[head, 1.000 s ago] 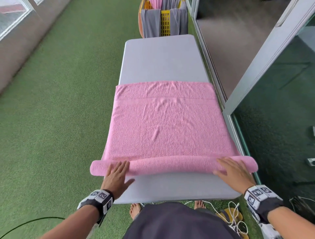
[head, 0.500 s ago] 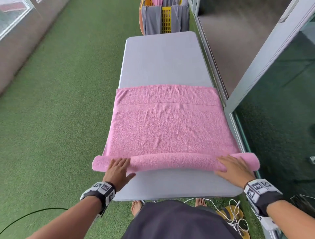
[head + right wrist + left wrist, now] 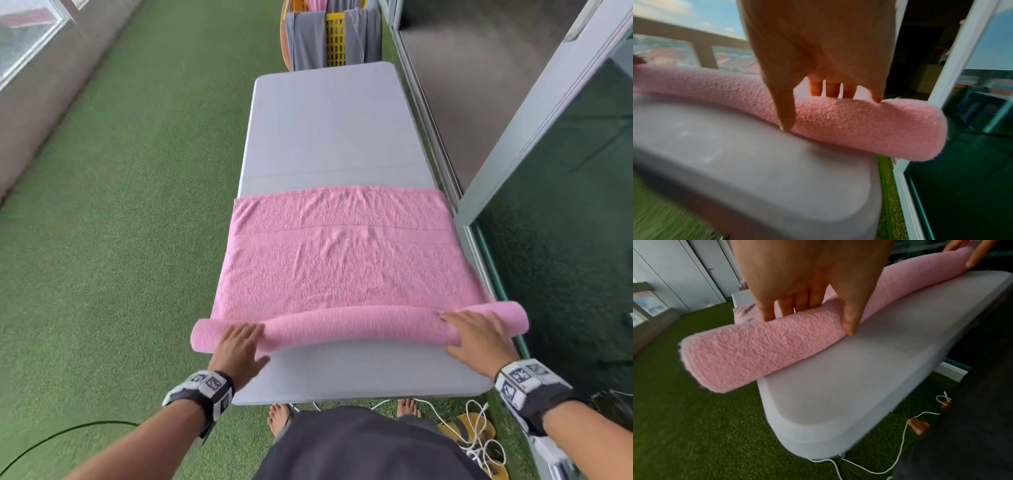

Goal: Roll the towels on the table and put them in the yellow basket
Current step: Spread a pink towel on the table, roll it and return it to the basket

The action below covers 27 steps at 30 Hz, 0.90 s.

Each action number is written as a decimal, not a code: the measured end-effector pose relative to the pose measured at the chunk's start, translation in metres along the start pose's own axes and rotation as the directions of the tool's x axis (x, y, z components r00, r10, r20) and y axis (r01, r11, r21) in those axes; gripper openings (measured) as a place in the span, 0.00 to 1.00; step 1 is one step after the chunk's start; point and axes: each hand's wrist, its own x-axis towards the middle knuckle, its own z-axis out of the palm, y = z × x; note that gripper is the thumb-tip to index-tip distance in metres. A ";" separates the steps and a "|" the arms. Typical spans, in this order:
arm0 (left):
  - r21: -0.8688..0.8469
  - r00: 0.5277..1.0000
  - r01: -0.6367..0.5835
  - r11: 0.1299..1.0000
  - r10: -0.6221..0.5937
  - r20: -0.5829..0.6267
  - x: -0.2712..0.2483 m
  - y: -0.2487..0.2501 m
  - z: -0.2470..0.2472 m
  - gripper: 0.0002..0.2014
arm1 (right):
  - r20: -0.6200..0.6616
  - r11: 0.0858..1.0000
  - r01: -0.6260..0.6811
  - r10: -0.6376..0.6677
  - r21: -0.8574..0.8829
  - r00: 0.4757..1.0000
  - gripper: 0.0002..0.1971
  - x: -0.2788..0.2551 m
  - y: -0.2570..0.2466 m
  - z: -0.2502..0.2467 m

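Evidently soft, limp pink terry towel (image 3: 346, 274): left hand (image 3: 238, 351), right hand (image 3: 479, 339) flat-fingered atop roll ends, 6 o'clock; grip ends evenly.

Both forearms are extended forward, each wrist banded by a marker-patterned strap. The left hand (image 3: 238, 349) is laid palm-down, fingers straight and close together, thumb splayed toward the right. The right hand (image 3: 481, 337) is laid palm-down likewise, fingers extended and slightly spread, thumb angled toward the left. Bare feet are seen below.
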 end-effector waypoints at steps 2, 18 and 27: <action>-0.006 0.999 0.000 1.000 0.000 -0.037 -0.008 0.005 0.005 0.19 | -0.001 0.996 -0.009 0.008 -0.087 1.000 0.29 -0.009 -0.006 0.006; 0.026 1.000 0.012 1.000 -0.011 -0.019 -0.005 0.009 0.012 0.24 | -0.013 1.000 -0.004 0.004 -0.007 1.000 0.30 -0.013 -0.003 0.008; -0.028 0.994 0.100 0.995 -0.101 -0.050 0.029 0.000 -0.016 0.32 | -0.008 0.989 -0.070 0.072 0.130 0.997 0.23 0.027 0.006 -0.040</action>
